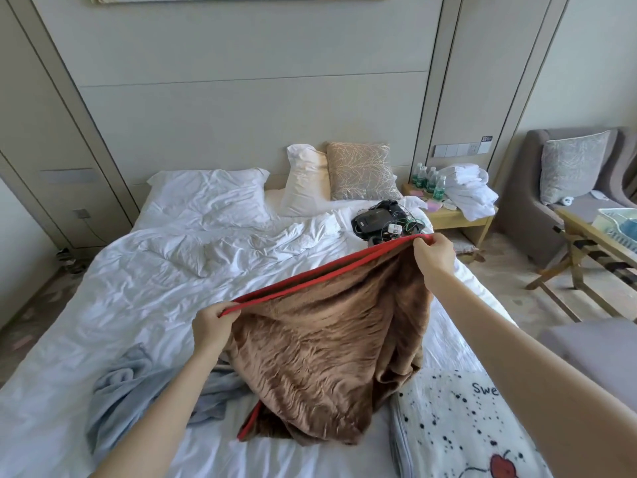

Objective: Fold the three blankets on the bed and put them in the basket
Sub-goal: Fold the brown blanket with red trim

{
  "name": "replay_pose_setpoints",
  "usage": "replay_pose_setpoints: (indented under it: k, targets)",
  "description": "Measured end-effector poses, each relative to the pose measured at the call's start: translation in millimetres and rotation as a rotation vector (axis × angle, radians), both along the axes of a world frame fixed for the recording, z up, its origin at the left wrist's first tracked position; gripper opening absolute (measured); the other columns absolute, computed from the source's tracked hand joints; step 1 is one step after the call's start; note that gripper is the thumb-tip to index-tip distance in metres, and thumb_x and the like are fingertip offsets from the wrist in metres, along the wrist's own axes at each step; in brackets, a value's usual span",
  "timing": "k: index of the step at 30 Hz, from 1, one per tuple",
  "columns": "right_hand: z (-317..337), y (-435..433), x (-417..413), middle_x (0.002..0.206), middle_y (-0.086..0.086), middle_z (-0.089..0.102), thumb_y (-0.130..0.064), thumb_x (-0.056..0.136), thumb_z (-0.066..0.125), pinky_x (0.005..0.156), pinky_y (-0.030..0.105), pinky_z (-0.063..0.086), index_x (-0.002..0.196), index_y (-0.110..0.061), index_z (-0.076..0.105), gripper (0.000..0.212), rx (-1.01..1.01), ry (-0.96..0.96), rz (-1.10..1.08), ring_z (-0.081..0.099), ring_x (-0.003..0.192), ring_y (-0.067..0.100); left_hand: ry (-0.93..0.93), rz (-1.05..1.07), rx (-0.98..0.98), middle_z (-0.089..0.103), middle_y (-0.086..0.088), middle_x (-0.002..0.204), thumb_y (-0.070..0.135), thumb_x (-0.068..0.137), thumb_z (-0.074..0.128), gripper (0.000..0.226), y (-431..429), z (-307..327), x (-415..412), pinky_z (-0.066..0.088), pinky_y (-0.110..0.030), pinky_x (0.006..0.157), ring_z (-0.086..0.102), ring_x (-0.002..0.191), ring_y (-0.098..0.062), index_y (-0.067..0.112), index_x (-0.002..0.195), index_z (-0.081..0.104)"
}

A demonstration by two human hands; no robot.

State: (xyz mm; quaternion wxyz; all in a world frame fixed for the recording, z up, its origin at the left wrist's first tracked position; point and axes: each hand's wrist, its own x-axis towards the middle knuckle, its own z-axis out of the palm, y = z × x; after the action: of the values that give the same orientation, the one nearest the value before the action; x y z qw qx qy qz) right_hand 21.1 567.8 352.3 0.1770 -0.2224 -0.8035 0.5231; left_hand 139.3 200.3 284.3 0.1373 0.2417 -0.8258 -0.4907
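A brown plush blanket (324,353) with a red trim hangs above the bed (138,298), stretched along its top edge. My left hand (212,327) pinches the red trim at the lower left end. My right hand (432,253) pinches the trim at the raised right end. A pale blue-grey blanket (120,391) lies crumpled on the sheet to the left, partly under the brown one. A white blanket (462,429) with black dots and a red apple print lies at the bottom right. No basket is recognisable.
White pillows (206,194) and a gold-patterned cushion (360,170) sit at the headboard. A black bag with cables (382,219) lies on the bed's right side. A nightstand (455,215) holds bottles and white towels. An armchair (565,188) and a wooden rack (593,250) stand on the right.
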Motion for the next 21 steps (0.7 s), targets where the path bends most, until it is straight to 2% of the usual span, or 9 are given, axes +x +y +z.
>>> replay_pose_setpoints:
  k: [2,4,6,8,11,14,17,21]
  targets:
    - [-4,-2,7,0.065,-0.004,0.052,-0.016,0.08,0.051,0.057,0.028,0.031,0.084,-0.012,0.06,0.01,-0.03,0.004,0.005,0.046,0.059,0.012,0.064,0.019,-0.023,0.07,0.003,0.087,0.009,0.089,0.066,0.017,1,10,4,0.05,-0.036,0.084,0.064,0.096,-0.024,0.022,0.085,0.075]
    - [6,-5,16,0.062,-0.002,0.048,-0.013,0.081,0.052,0.055,0.027,0.031,0.081,-0.012,0.058,0.006,-0.078,0.018,0.039,0.046,0.062,0.021,0.119,0.051,-0.151,0.072,-0.002,0.097,0.011,0.094,0.059,0.018,6,26,7,0.047,-0.034,0.079,0.064,0.099,-0.026,0.021,0.093,0.074]
    - [25,-6,27,0.061,0.0,0.049,-0.008,0.081,0.055,0.062,0.027,0.035,0.076,-0.012,0.059,0.007,-0.131,0.061,0.115,0.046,0.068,0.022,0.195,0.106,-0.295,0.072,-0.003,0.1,0.012,0.095,0.055,0.02,15,51,13,0.047,-0.034,0.074,0.064,0.097,-0.028,0.023,0.1,0.072]
    - [50,-7,43,0.072,0.007,0.057,-0.005,0.084,0.058,0.069,0.03,0.04,0.083,-0.008,0.064,0.007,-0.19,0.125,0.206,0.052,0.075,0.021,0.311,0.145,-0.343,0.073,-0.003,0.097,0.01,0.096,0.054,0.022,31,82,23,0.043,-0.032,0.069,0.064,0.093,-0.028,0.022,0.101,0.071]
    - [96,-9,81,0.086,0.011,0.063,-0.006,0.087,0.062,0.073,0.03,0.043,0.096,0.0,0.067,0.012,-0.236,0.242,0.312,0.057,0.082,0.021,0.499,0.158,-0.274,0.07,0.002,0.093,0.007,0.096,0.05,0.021,58,134,49,0.043,-0.032,0.071,0.063,0.091,-0.025,0.018,0.099,0.068]
    - [143,-14,134,0.086,0.009,0.064,-0.006,0.087,0.063,0.07,0.028,0.044,0.09,-0.007,0.067,0.005,-0.284,0.353,0.393,0.058,0.08,0.019,0.635,0.168,-0.197,0.065,0.004,0.091,0.003,0.095,0.048,0.019,80,189,88,0.045,-0.032,0.076,0.062,0.092,-0.024,0.011,0.098,0.065]
    - [189,-19,194,0.086,0.011,0.066,-0.006,0.087,0.063,0.07,0.03,0.049,0.088,-0.007,0.067,0.005,-0.383,0.435,0.502,0.06,0.079,0.02,0.743,0.164,-0.163,0.06,0.009,0.081,0.004,0.094,0.047,0.015,100,241,137,0.04,-0.028,0.072,0.058,0.085,-0.02,0.006,0.098,0.062]
    - [244,-23,274,0.089,0.014,0.069,-0.007,0.086,0.064,0.08,0.037,0.054,0.094,-0.002,0.068,0.01,-0.51,0.518,0.655,0.065,0.081,0.023,0.907,0.155,-0.19,0.054,0.016,0.074,0.001,0.092,0.049,0.012,118,303,206,0.033,-0.007,0.06,0.054,0.07,0.001,0.01,0.089,0.057]
